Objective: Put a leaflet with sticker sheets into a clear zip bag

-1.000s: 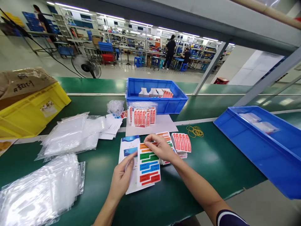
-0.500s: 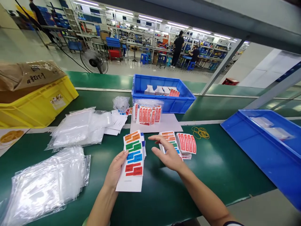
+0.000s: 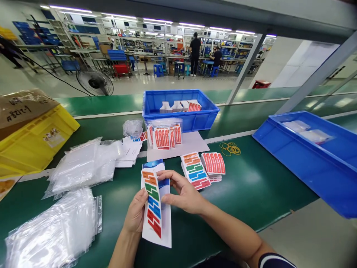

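Note:
My left hand (image 3: pixel 136 210) is closed around a sheet of coloured stickers (image 3: pixel 152 204) in orange, green, blue and red, its thumb on the front. Behind that sheet lies a blue and white printed leaflet (image 3: pixel 166 227), held in the same grip. At their right edge, my right hand (image 3: pixel 181 191) reaches in with thumb and fingers apart, the fingertips touching the papers. A stack of similar sticker sheets (image 3: pixel 195 171) lies just beyond it, beside a pile of red label cards (image 3: pixel 213 163).
Clear plastic bags (image 3: pixel 52 230) cover the left side, with white papers (image 3: pixel 128 152) behind. Bagged red cards (image 3: pixel 164 137) lean against a blue bin (image 3: pixel 181 121). Another blue bin (image 3: pixel 301 163) stands right, a yellow bin (image 3: pixel 36 139) left. Rubber bands (image 3: pixel 230 149) lie near the cards.
My right hand has moved left from above the stack to the edge of the held papers. The sticker sheet has turned, showing more of the leaflet behind. The camera view has shifted.

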Demonstrator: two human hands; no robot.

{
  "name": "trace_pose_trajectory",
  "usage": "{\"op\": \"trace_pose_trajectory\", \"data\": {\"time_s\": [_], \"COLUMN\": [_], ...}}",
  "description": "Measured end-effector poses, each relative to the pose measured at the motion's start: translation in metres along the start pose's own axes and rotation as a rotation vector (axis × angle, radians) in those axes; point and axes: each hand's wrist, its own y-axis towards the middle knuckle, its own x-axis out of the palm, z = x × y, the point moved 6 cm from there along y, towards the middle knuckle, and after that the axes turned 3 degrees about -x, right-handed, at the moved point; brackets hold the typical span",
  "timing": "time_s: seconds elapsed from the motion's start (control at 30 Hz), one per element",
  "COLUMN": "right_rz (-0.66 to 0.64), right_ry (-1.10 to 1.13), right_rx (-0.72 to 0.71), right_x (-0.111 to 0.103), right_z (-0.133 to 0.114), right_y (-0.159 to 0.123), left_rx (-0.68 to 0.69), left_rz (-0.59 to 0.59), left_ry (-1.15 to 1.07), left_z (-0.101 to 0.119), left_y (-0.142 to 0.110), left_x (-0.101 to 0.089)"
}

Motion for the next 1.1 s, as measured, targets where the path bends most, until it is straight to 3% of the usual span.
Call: {"op": "trace_pose_trajectory", "data": {"time_s": [0.13, 0.37, 0.57, 0.73, 0.93, 1.03, 1.1], "right_rz": [0.015, 0.017, 0.137, 0.172, 0.103, 0.121, 0.140], "right_ry": [0.088, 0.442, 0.313, 0.315, 0.467, 0.506, 0.377], "right_rx": [0.023, 0.150, 0.099, 0.177, 0.288, 0.348, 0.310], "right_x": [0.001, 0.008, 0.000, -0.013, -0.012, -0.009, -0.011], "right_z": [0.000, 0.011, 0.009, 0.013, 0.018, 0.023, 0.023], "right_y": [-0.001, -0.004, -0.003, -0.001, -0.003, -0.005, -0.004], "left_rx": [0.004, 0.025, 0.062, 0.106, 0.196, 0.265, 0.287], "left_rz": [0.016, 0.034, 0.075, -0.003, -0.287, -0.322, -0.312], "left_ry": [0.022, 0.018, 0.053, 0.264, 0.451, 0.561, 0.637], "left_z": [0.000, 0.001, 0.008, 0.011, 0.007, 0.011, 0.012], "left_y": [-0.001, 0.000, -0.002, -0.005, -0.004, -0.004, -0.004], "left_x": [-0.004, -0.012, -0.011, -0.006, -0.012, -0.013, -0.010]}}
